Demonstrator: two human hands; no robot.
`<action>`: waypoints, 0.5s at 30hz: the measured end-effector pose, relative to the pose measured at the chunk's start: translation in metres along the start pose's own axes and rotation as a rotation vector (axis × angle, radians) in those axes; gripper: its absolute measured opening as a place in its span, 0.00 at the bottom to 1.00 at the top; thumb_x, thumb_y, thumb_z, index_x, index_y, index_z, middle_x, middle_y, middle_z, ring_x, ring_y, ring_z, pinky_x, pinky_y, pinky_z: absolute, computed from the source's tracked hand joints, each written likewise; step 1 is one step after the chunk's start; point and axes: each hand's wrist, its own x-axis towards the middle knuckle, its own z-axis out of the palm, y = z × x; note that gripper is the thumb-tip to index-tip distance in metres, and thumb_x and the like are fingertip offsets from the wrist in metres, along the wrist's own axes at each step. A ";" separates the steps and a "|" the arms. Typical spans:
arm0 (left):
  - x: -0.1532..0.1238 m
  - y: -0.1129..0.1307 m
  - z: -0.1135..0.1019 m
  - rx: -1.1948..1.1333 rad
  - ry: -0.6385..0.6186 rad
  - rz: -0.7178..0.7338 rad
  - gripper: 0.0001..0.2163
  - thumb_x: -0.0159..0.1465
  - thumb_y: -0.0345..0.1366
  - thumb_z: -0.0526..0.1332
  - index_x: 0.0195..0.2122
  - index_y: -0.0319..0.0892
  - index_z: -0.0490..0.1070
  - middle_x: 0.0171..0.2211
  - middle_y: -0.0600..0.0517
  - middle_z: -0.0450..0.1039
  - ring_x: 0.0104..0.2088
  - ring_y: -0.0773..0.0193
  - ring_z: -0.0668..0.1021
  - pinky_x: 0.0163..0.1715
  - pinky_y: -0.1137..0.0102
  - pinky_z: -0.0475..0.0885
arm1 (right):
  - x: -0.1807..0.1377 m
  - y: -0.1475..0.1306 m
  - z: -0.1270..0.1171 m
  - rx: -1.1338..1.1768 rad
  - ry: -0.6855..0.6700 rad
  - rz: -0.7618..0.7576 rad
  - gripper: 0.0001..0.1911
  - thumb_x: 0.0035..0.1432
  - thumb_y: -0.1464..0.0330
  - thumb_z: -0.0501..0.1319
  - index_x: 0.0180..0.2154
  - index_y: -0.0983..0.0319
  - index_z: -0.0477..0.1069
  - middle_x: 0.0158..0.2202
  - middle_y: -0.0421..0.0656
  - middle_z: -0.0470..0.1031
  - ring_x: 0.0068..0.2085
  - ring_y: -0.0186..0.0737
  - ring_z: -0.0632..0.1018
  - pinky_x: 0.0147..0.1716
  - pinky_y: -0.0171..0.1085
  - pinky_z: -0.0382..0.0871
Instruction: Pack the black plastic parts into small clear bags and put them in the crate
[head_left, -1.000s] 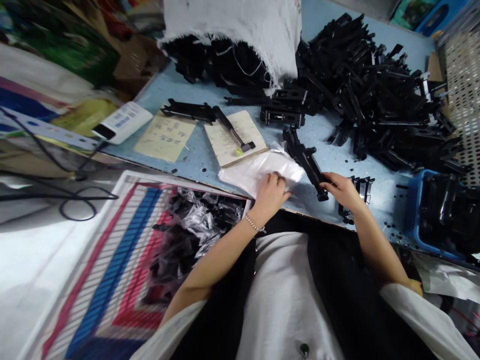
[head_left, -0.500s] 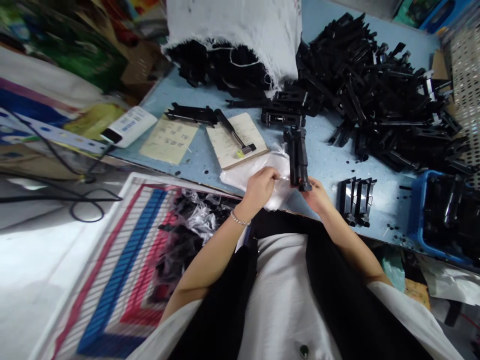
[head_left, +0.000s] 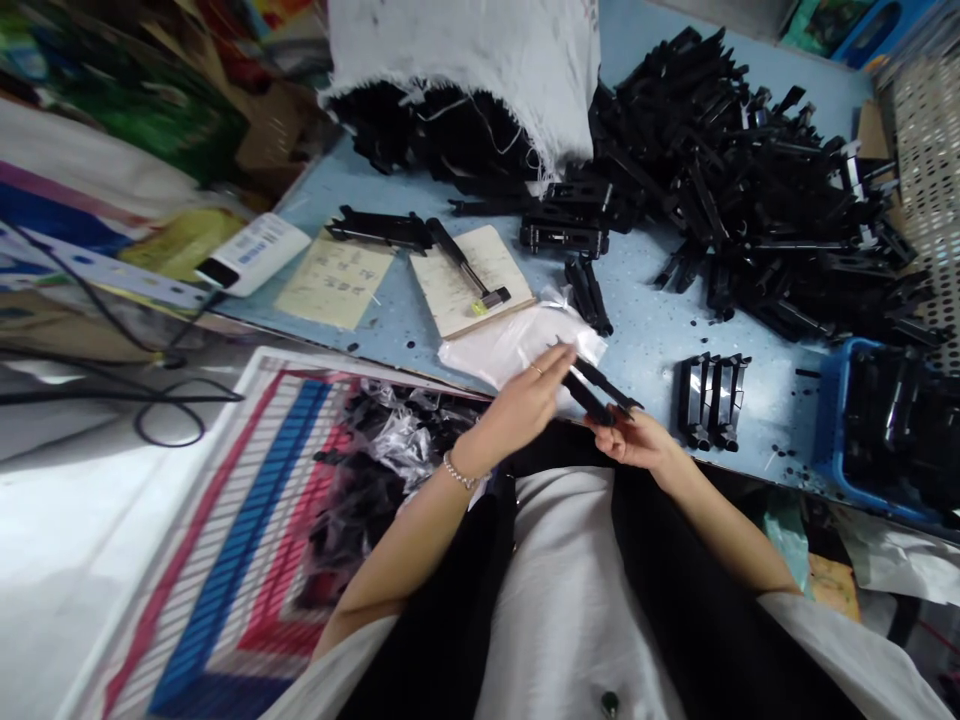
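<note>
My right hand holds a long black plastic part just off the table's near edge, tilted up to the left. The fingers of my left hand are stretched along that part's upper end, touching it. Under both hands lies a stack of clear plastic bags. Another black part lies on the blue table just beyond the bags. A short row of black parts stands to the right of my right hand.
A large heap of black parts fills the back right. A white sack of parts lies at the back. A blue bin is at right; notebook with tool at left. A striped bag holds bagged parts.
My right hand has pulled one black part back toward me and tilted it. Another part stayed on the table. My left hand left the bags and reached to the held part.
</note>
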 end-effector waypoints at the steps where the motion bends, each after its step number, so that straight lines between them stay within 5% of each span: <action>1: -0.003 0.010 0.003 -0.009 -0.037 0.060 0.31 0.65 0.22 0.48 0.70 0.41 0.50 0.69 0.42 0.57 0.69 0.58 0.63 0.67 0.60 0.63 | 0.007 0.000 0.002 -0.065 0.050 -0.063 0.25 0.48 0.51 0.71 0.36 0.64 0.73 0.25 0.40 0.76 0.25 0.32 0.76 0.20 0.27 0.65; 5: -0.013 0.044 0.009 -0.010 -0.105 0.172 0.31 0.67 0.25 0.52 0.71 0.43 0.48 0.66 0.42 0.61 0.66 0.58 0.67 0.64 0.60 0.68 | 0.020 0.003 0.025 -0.585 0.338 -0.396 0.18 0.59 0.53 0.63 0.33 0.63 0.71 0.23 0.38 0.73 0.21 0.31 0.72 0.20 0.30 0.65; 8: -0.032 0.049 -0.007 0.058 -0.014 0.064 0.23 0.69 0.32 0.55 0.66 0.43 0.60 0.57 0.43 0.72 0.58 0.57 0.76 0.60 0.61 0.72 | 0.005 -0.005 0.042 -0.947 0.248 -0.455 0.17 0.64 0.56 0.58 0.43 0.63 0.74 0.31 0.42 0.78 0.27 0.35 0.77 0.26 0.33 0.71; 11: -0.074 0.019 -0.037 0.186 -0.035 -0.229 0.19 0.69 0.37 0.55 0.60 0.43 0.68 0.56 0.44 0.75 0.55 0.54 0.77 0.59 0.59 0.72 | -0.030 -0.033 0.037 -1.346 0.259 -0.545 0.18 0.69 0.65 0.52 0.55 0.60 0.72 0.45 0.47 0.80 0.43 0.41 0.81 0.43 0.41 0.76; 13: -0.108 -0.019 -0.054 0.271 -0.161 -0.519 0.18 0.65 0.38 0.58 0.55 0.42 0.73 0.53 0.42 0.76 0.54 0.50 0.78 0.57 0.57 0.72 | -0.055 -0.059 0.018 -1.707 0.488 -0.618 0.22 0.68 0.74 0.48 0.57 0.60 0.72 0.52 0.50 0.77 0.52 0.45 0.78 0.52 0.46 0.73; 15: -0.138 -0.060 -0.063 0.328 -0.346 -0.835 0.13 0.59 0.36 0.60 0.43 0.40 0.78 0.40 0.43 0.81 0.44 0.47 0.82 0.48 0.58 0.76 | -0.075 -0.083 -0.008 -2.067 0.654 -0.571 0.24 0.63 0.80 0.49 0.53 0.61 0.75 0.57 0.53 0.74 0.61 0.53 0.72 0.55 0.51 0.71</action>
